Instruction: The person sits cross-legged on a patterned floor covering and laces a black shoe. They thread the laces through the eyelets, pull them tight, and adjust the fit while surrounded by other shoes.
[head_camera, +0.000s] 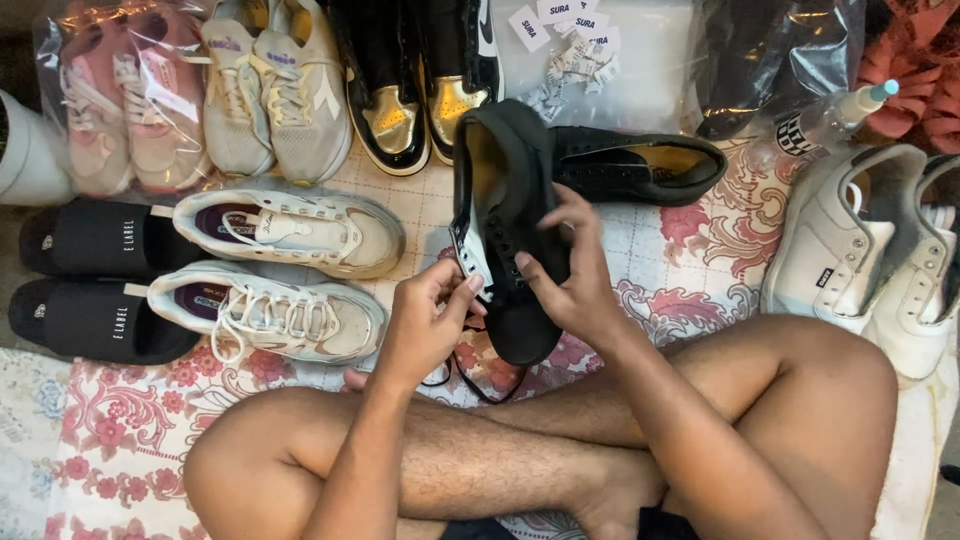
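Floral floor cloth (120, 420), warm light

A clear plastic bag (110, 95) is enclosing pink shoes at top left. Small white paper tags (560, 25) are lying on a clear packet (640, 70) at top centre. A glossy dark bag (770, 60) is sitting top right.

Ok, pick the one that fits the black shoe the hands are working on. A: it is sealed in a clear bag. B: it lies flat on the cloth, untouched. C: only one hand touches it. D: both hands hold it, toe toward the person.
D: the left hand and the right hand both grip the black shoe, lifted with its toe toward the person.
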